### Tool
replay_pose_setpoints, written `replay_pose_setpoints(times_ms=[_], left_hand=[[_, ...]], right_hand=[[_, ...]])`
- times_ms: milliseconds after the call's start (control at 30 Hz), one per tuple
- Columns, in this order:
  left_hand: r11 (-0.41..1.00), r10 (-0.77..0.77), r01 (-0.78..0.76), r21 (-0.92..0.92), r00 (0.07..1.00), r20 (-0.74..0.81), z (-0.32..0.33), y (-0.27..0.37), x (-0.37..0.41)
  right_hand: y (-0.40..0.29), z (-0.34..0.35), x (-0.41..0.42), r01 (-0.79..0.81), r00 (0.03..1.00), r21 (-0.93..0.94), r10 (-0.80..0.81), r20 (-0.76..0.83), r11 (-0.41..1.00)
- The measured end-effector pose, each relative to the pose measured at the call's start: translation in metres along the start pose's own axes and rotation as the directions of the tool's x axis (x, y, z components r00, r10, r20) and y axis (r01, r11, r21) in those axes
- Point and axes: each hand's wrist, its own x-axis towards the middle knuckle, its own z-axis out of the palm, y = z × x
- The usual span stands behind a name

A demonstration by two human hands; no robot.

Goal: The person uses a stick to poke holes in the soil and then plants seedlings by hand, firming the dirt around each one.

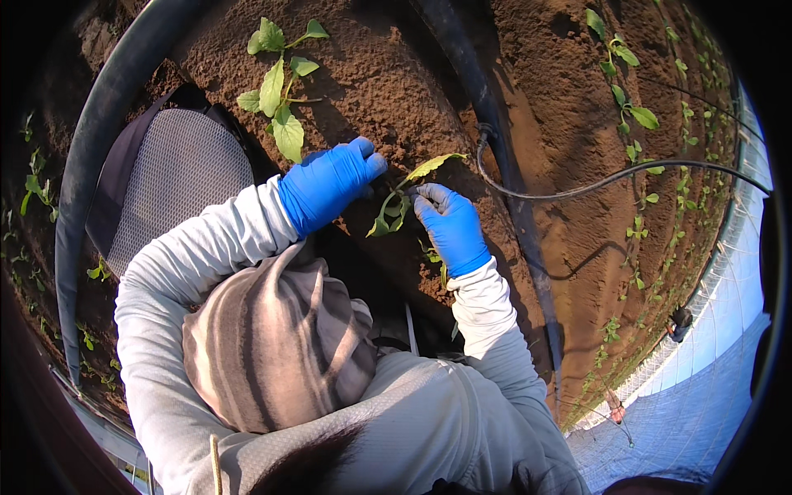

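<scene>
My left hand (334, 184), in a blue glove, is low over the soil with its fingers curled; whether it holds anything is hidden. To its right, my right hand (450, 226), also gloved in blue with soiled fingertips, pinches a leafy green seedling (396, 210) by its stem. One yellowish leaf of that seedling points up and right, and other leaves hang down between the two hands. Larger leafy seedlings (278, 93) grow from the brown soil (383, 93) above my left hand. Small leaves show below my right wrist.
A grey mesh-covered pad (179, 167) lies left of my left arm. Black hoses (102, 124) run along the left and right (520, 204) of the bed. A thinner black tube (581, 190) crosses the right side. Rows of seedlings (637, 229) stand beyond. A distant person (680, 323) is at far right.
</scene>
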Motion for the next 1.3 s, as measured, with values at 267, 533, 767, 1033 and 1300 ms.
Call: replay_pose_setpoints(times_ms=[267, 533, 767, 1033, 1300], left_hand=[[0.998, -0.024, 0.023, -0.066, 1.000, -0.011, -0.019, 0.008, 0.001], [0.854, -0.288, 0.414, -0.315, 0.880, 0.377, -0.071, 0.056, -0.003], [0.975, -0.210, 0.191, 0.111, 0.957, 0.200, -0.108, 0.128, 0.056], [0.969, -0.113, 0.003, 0.249, 0.896, 0.429, -0.052, 0.253, 0.120], [0.987, -0.063, -0.029, 0.159, 0.837, 0.544, 0.004, 0.325, 0.147]], right_hand=[[-0.027, -0.034, -0.052, 0.130, 0.991, 0.028, -0.129, -0.037, 0.991], [0.096, -0.196, -0.289, 0.356, 0.475, 0.154, -0.036, -0.879, 0.922], [0.346, -0.146, -0.474, 0.485, -0.245, 0.426, 0.587, -0.772, 0.763], [0.544, -0.036, -0.402, 0.707, 0.123, 0.700, 0.958, -0.260, 0.099], [0.645, -0.075, -0.401, -0.030, -0.285, 0.737, 0.700, -0.654, 0.676]])
